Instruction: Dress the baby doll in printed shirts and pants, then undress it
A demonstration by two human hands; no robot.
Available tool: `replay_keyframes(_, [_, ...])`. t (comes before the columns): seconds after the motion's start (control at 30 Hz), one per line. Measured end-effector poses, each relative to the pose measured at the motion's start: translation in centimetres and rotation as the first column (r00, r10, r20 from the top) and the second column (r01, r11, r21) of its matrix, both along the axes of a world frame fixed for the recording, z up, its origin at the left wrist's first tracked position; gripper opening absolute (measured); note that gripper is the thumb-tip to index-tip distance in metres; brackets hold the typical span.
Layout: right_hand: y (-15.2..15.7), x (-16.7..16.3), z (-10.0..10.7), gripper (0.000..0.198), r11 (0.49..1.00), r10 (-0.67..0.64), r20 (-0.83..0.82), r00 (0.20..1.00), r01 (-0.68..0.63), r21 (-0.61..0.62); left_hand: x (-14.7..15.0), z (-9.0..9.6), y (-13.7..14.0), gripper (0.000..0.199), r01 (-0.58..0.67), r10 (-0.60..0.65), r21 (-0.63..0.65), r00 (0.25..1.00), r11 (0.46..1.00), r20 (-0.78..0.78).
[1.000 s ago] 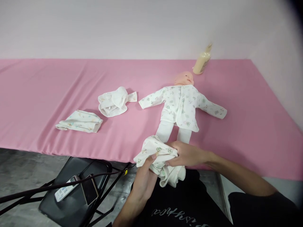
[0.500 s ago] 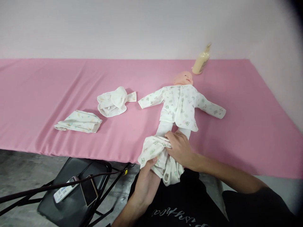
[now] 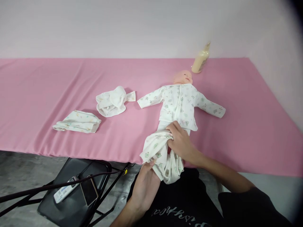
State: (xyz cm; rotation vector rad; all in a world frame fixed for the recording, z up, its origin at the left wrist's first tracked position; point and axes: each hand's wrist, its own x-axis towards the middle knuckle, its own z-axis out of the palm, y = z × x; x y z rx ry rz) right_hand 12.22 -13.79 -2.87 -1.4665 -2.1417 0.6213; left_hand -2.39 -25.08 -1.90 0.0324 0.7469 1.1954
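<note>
A baby doll [image 3: 184, 77] lies on its back, dressed in a white patterned jacket [image 3: 178, 102] with its sleeves spread out. White baby pants [image 3: 156, 145] with a small print are bunched around the doll's lower legs at the table's front edge. My right hand [image 3: 181, 142] grips the waist part of the pants over the legs, fingers curled into the cloth. Lower and to the left, my left hand [image 3: 146, 184] closes round the bottom of one pant leg, with the thumb on top; the doll's foot there is hidden.
Left of the doll, a crumpled white garment [image 3: 111, 101] and a folded printed cloth [image 3: 78, 122] lie on the pink sheet [image 3: 59, 78]. A pump bottle [image 3: 200, 61] stands beyond the doll's head. A black chair [image 3: 78, 189] holds a phone [image 3: 89, 190] and a white power strip [image 3: 65, 191].
My right hand has moved slightly up the doll's legs, pulling the waist of the pants closer to the jacket hem. My left hand stays at the pant leg's bottom.
</note>
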Motion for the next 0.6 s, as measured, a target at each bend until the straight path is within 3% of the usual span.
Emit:
replay_keyframes(0.17, [1.4, 1.1, 0.0, 0.026, 0.985, -0.062, -0.270, 0.961, 0.016, -0.172, -0.3, 0.0, -0.3, 0.045, 0.008, -0.007, 0.034, 1.000, 0.999, -0.029])
replay_keyframes(0.37, [1.7, 1.6, 0.3, 0.019, 0.955, -0.168, -0.334, 0.928, 0.069, -0.287, -1.1, -0.1, -1.6, 0.044, 0.156, -0.148, 0.001, 0.946, 0.988, -0.290])
replay_keyframes(0.43, [1.6, 1.6, 0.4, 0.019, 0.955, -0.167, -0.322, 0.932, 0.071, -0.289, -1.6, -0.4, -2.1, 0.043, 0.233, -0.206, -0.008, 0.844, 0.972, -0.495])
replay_keyframes(0.53, [1.4, 1.5, 0.3, 0.020, 0.957, -0.153, -0.290, 0.945, 0.069, -0.280, -2.2, -1.2, -2.7, 0.033, 0.266, -0.175, -0.020, 0.575, 0.964, -0.799])
replay_keyframes(0.6, [1.2, 1.4, 0.3, 0.022, 0.962, -0.142, -0.273, 0.952, 0.068, -0.264, -2.4, -1.6, -3.0, 0.022, 0.290, -0.152, -0.025, 0.426, 0.957, -0.892])
